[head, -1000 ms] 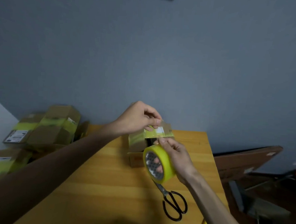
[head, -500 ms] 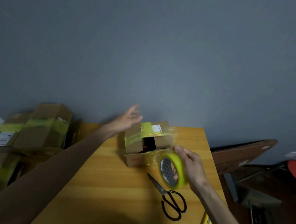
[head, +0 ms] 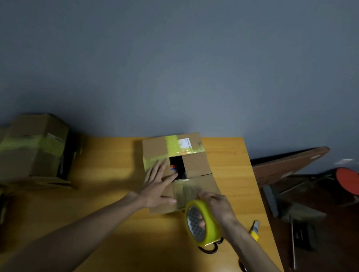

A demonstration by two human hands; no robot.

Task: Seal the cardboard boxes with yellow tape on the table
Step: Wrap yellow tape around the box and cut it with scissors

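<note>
A brown cardboard box point(head: 195, 166) sits toward the far right of the yellow wooden table point(head: 109, 173). A strip of yellow tape point(head: 172, 145) already runs over its far top beside a white label point(head: 185, 143). The top flaps don't meet, and through the dark gap point(head: 176, 167) I can see something inside with a bit of red and white on it, though I can't make out what it is. The left hand point(head: 157, 187) lies flat on the near-left flap, fingers straight and spread, holding nothing. The right hand point(head: 218, 204) is clenched round a roll of yellow tape point(head: 202, 224) at the box's near right corner. A pale, shiny length of tape point(head: 184, 192) stretches from the roll onto the near flap. Under the roll only the loops of black scissors point(head: 211, 248) poke out, the blades hidden. Just right of that wrist lies a small yellow-and-white tool point(head: 255, 229), too blurred to name. At the far left, a stack of taped cardboard boxes point(head: 33, 145) runs off the edge of view. Off the table to the right, a flat brown board point(head: 288, 163) leans by the wall, and near it is a dim red round thing point(head: 350, 184).
</note>
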